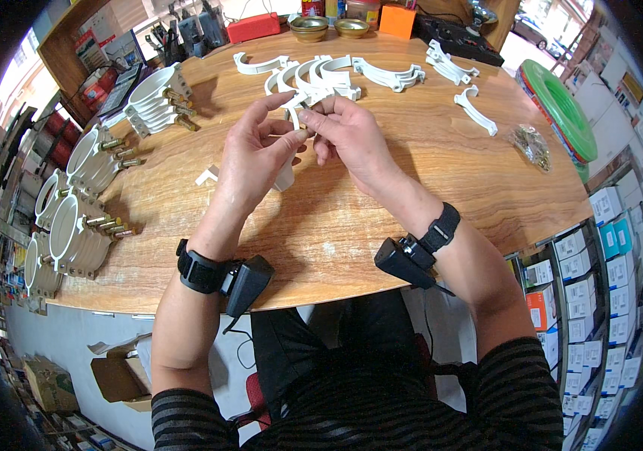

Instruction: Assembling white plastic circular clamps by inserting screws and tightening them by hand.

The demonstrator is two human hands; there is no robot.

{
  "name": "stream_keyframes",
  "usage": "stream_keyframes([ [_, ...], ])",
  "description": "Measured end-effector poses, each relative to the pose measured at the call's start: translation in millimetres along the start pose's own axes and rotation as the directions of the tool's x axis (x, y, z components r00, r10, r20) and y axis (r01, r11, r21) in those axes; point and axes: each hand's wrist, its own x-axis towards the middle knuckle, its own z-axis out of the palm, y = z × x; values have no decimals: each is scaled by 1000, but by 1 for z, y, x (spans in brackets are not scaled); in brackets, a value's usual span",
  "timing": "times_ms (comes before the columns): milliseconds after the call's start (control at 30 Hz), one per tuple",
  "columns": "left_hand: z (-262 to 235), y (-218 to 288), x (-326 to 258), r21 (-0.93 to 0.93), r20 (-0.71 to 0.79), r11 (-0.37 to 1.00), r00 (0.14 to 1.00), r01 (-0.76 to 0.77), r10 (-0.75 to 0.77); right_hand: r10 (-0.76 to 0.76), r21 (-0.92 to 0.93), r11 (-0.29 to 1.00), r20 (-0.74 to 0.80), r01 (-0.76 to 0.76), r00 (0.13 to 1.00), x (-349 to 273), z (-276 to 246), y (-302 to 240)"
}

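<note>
My left hand is closed around a white curved pipe clamp half, whose lower end shows beneath the palm. Against it, my right hand is closed in a pinch, thumb and fingertips meeting at the upper end of the piece. Whatever small thing sits between those fingertips is mostly hidden. Just beyond both hands lies a cluster of loose white clamp halves. A small white angled piece rests beside my left wrist.
Assembled clamp rings with brass-coloured bolts stand in stacks along the left of the wooden table. At the right are a bag of small metal parts and a green coil. Metal bowls and an orange box line the back.
</note>
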Motion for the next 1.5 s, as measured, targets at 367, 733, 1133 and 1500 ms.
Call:
stream_keyframes([
  [367,-1,-2,1,45,9,999,1000,5,-5,19,-5,1000,2,-19,1000,1,1,0],
  [733,0,-2,0,28,15,1000,1000,13,-14,25,1,1000,11,-25,1000,1,-1,-1],
  [1133,-1,-3,2,17,12,1000,1000,4,-4,45,0,999,46,-45,998,0,-2,-3],
  [1500,-1,-2,1,17,20,1000,1000,0,0,56,94,994,60,-61,997,1,-4,1],
])
